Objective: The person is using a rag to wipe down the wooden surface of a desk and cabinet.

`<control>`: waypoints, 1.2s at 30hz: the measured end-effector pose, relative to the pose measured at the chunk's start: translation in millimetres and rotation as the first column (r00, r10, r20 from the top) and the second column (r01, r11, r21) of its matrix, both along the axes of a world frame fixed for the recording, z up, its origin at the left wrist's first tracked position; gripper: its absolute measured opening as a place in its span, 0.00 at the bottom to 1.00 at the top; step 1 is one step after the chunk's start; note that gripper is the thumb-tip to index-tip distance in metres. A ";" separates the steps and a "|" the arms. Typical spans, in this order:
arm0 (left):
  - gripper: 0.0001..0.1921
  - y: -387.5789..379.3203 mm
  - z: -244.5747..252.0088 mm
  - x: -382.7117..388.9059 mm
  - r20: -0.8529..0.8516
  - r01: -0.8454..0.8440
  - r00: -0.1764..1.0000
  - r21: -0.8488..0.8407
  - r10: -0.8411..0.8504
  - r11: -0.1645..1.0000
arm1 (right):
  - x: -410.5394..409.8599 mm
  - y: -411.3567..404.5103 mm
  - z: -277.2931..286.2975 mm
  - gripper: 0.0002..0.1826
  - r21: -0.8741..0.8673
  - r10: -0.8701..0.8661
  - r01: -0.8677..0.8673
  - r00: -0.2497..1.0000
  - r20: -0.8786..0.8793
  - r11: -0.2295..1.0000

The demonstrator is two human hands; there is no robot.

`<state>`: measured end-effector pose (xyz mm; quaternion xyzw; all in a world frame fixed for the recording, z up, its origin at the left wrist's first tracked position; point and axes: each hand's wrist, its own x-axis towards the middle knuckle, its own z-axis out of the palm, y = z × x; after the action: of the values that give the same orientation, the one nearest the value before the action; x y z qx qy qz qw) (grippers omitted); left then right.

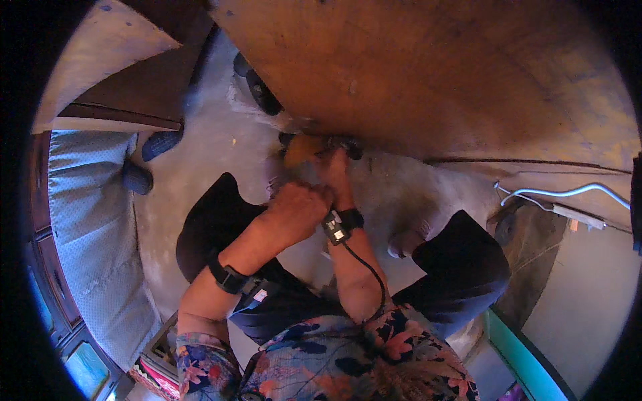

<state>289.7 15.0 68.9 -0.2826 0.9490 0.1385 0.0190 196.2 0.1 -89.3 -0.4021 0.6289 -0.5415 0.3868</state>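
My left hand [301, 209] has its fingers curled in beside my right wrist; whether it grips something is hidden. Farther forward, my right hand [335, 164] reaches down by the lower edge of a large wooden panel [401, 75]. Blur hides its fingers. Right by them is a small dark object [352, 146], too unclear to name. A yellow-orange object [300, 149] lies just left of my right hand, low near the floor, also blurred. Both wrists wear black straps with small devices.
A sofa or bench with a pale dotted cover [95, 225] runs along the left. Dark slippers [163, 144] lie beside it on the concrete floor [170, 210]. Black objects [262, 92] rest near the panel. At right are a white cable [567, 191] and a power strip [579, 215].
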 end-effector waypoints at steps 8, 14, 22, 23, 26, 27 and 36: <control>0.11 -9.0 8.6 -7.4 0.090 0.002 0.996 0.165 -0.017 0.986 | -61.2 7.5 -20.1 0.27 -0.195 -0.043 0.096 0.964 0.263 0.976; 0.08 -7.0 8.0 3.5 0.088 -0.068 0.994 0.077 0.061 0.995 | -197.7 31.2 -71.7 0.29 -0.026 -0.295 0.336 0.858 0.420 0.941; 0.17 -1.4 -7.0 -8.6 0.080 -0.030 0.997 0.160 0.017 0.987 | -138.1 38.6 -93.4 0.31 -0.142 -0.171 0.206 0.958 0.230 0.968; 0.17 -0.5 -7.0 -4.6 0.093 -0.050 0.995 0.158 0.035 0.986 | -109.9 34.4 -67.5 0.32 -0.143 -0.044 0.060 0.993 0.107 0.988; 0.19 -0.4 -1.7 -4.0 0.148 -0.046 0.989 0.123 0.028 0.991 | -61.8 24.8 -20.4 0.33 0.098 -0.059 -0.008 0.756 0.652 0.995; 0.14 -3.1 -0.3 -6.9 0.084 -0.017 0.996 0.074 0.011 0.997 | -55.3 23.5 -23.2 0.33 0.098 -0.057 -0.009 0.758 0.650 0.995; 0.07 -8.7 -8.0 9.2 0.058 -0.063 0.997 0.089 0.058 0.994 | -39.2 4.9 51.6 0.21 0.245 -0.229 0.019 0.438 0.869 0.969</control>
<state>298.9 6.3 60.9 -0.3138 0.9318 0.1740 0.0541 156.9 5.0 -37.7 0.0304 0.4102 -0.6329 0.6560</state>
